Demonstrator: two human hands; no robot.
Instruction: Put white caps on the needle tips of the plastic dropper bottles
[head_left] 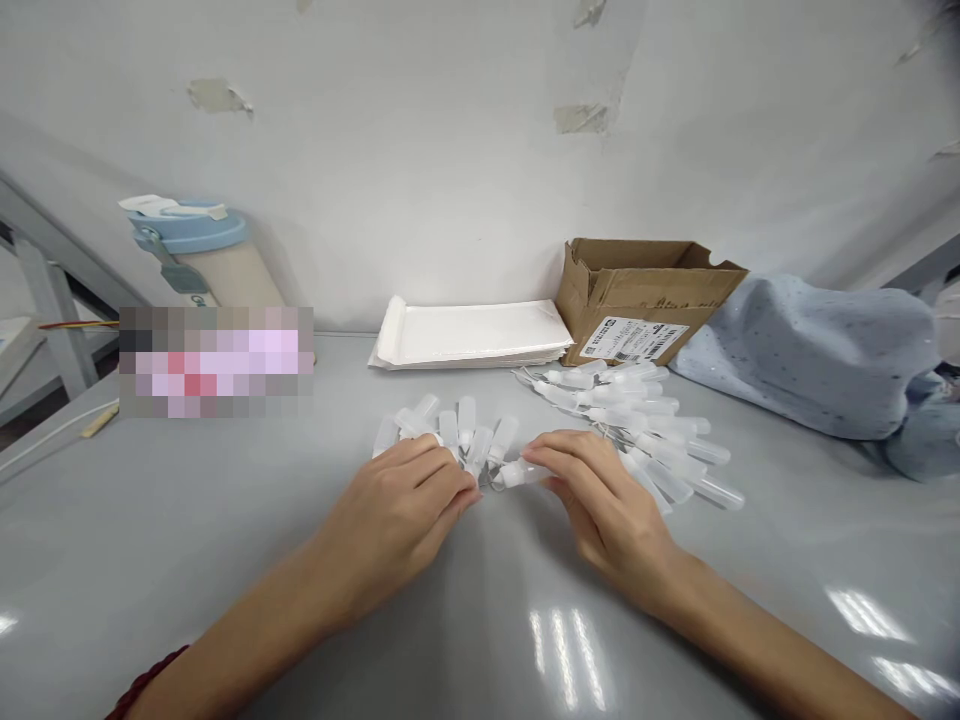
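Note:
A fan of small clear plastic tubes (pixel 465 430) lies on the grey table (pixel 225 560) in front of me. My left hand (pixel 397 520) rests knuckles-up on the fan's left part, fingers curled over the tubes. My right hand (pixel 600 500) pinches one small tube (pixel 521 472) at the fan's right end with its fingertips. A second, looser pile of the same tubes (pixel 645 430) with thin wires spreads out just behind and to the right of my right hand.
A stack of white padded envelopes (pixel 472 335) and an open cardboard box (pixel 637 295) stand at the wall. A pale blue cloth (pixel 817 350) lies at the right. A blue-lidded cup (pixel 195 250) stands at the back left.

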